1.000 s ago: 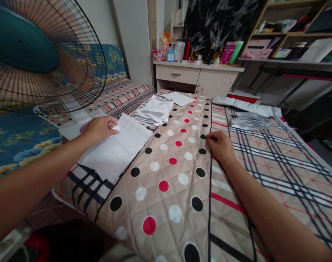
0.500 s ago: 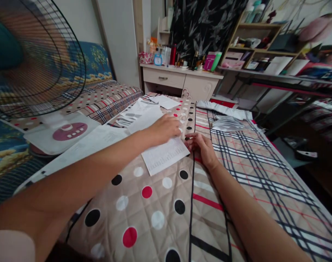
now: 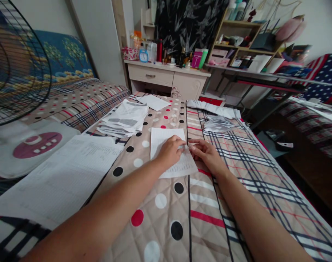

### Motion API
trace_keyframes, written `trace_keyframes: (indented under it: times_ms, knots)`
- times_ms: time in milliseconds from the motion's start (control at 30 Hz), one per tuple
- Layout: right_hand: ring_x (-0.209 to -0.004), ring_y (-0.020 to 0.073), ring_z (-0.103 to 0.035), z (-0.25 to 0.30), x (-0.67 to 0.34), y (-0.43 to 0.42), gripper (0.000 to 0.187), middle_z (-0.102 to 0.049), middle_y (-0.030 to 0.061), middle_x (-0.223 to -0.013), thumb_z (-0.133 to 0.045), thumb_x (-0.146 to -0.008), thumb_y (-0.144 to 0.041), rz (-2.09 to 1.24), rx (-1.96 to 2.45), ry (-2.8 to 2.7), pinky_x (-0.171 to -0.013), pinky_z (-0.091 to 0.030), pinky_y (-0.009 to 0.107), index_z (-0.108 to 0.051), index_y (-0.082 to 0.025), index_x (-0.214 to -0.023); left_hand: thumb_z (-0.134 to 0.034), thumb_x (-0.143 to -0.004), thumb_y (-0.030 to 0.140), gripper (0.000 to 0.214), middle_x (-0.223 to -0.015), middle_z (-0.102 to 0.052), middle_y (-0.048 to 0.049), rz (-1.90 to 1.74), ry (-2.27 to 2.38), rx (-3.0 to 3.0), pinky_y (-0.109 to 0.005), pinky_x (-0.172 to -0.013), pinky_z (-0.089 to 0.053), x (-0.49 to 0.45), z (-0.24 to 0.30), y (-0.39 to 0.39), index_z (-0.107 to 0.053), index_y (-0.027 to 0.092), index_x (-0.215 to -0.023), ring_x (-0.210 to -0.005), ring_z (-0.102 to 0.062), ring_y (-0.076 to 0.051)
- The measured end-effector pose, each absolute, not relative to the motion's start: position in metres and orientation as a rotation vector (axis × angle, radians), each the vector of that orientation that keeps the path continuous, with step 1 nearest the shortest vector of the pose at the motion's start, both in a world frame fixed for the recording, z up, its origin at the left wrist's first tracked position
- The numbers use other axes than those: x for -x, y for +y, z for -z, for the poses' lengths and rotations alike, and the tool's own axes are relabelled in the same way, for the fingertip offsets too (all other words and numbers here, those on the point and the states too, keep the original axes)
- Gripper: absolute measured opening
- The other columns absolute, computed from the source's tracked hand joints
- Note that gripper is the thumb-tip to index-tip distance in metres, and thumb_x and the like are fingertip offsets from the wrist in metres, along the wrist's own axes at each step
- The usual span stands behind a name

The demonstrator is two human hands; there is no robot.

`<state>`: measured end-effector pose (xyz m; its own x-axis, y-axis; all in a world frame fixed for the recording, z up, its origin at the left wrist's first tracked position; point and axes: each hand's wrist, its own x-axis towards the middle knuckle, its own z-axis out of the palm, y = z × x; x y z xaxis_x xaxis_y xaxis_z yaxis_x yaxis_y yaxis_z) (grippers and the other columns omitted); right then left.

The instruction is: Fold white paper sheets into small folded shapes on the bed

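A printed sheet of paper (image 3: pixel 162 140) lies on the polka-dot quilt in front of me, with rows of fine lines and a row of small marks along its near edge. My left hand (image 3: pixel 171 152) rests over the sheet, its fingers bent and its fingertips closed at the right edge. Just across that edge, my right hand (image 3: pixel 208 153) has thumb and forefinger pinched on the paper's side. The fingertips of both hands almost meet there. Whether the sheet is a single layer or several is hard to see.
To the left lie a stack of cut papers (image 3: pixel 124 118) and large printed sheets (image 3: pixel 64 178), beside a fan (image 3: pixel 18 65) on its base. A white sheet (image 3: pixel 155 102) lies farther back. Folded paper strips (image 3: pixel 219 123) and a long white bundle (image 3: pixel 213 108) are at the right.
The view has turned right. The sheet lies straighter, and more of its far part shows. My left hand has moved from its top to its right edge, close to my right fingertips.
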<state>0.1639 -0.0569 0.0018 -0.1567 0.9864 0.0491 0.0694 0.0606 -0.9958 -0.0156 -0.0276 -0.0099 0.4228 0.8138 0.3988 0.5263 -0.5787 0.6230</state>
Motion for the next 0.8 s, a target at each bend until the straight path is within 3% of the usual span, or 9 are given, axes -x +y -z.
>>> trace_keyframes:
  times_ms: [300, 433, 800]
  knots:
    - [-0.067, 0.0154, -0.061, 0.001, -0.163, -0.062, 0.028, -0.069, 0.0030, -0.080, -0.070, -0.078, -0.036, -1.281, 1.227, -1.417, -0.060, -0.047, 0.027, -0.069, -0.020, -0.100, -0.061, -0.083, 0.012, 0.034, -0.115, -0.061, -0.0075, -0.860, 1.056, -2.355, -0.039, -0.097, -0.049, 0.023, 0.005, -0.045, -0.065, 0.022, -0.115, -0.106, -0.058, -0.022]
    - [-0.077, 0.0165, -0.063, 0.004, -0.161, -0.063, 0.026, -0.069, 0.0027, -0.087, -0.069, -0.073, -0.027, -1.157, 1.171, -1.483, -0.069, -0.049, 0.029, -0.068, -0.021, -0.098, -0.059, -0.084, 0.013, 0.031, -0.114, -0.061, -0.0094, -0.844, 1.118, -2.399, -0.040, -0.098, -0.048, 0.021, 0.006, -0.046, -0.066, 0.018, -0.114, -0.107, -0.058, -0.024]
    - [-0.072, 0.0146, -0.060, 0.015, -0.157, -0.056, 0.028, -0.066, 0.0018, -0.081, -0.057, -0.072, -0.018, -0.878, 1.132, -1.694, -0.069, -0.048, 0.027, -0.068, -0.018, -0.098, -0.057, -0.085, 0.014, 0.036, -0.119, -0.060, -0.0090, -0.903, 1.011, -2.474, -0.038, -0.103, -0.045, 0.028, 0.014, -0.046, -0.065, 0.019, -0.120, -0.113, -0.057, -0.021]
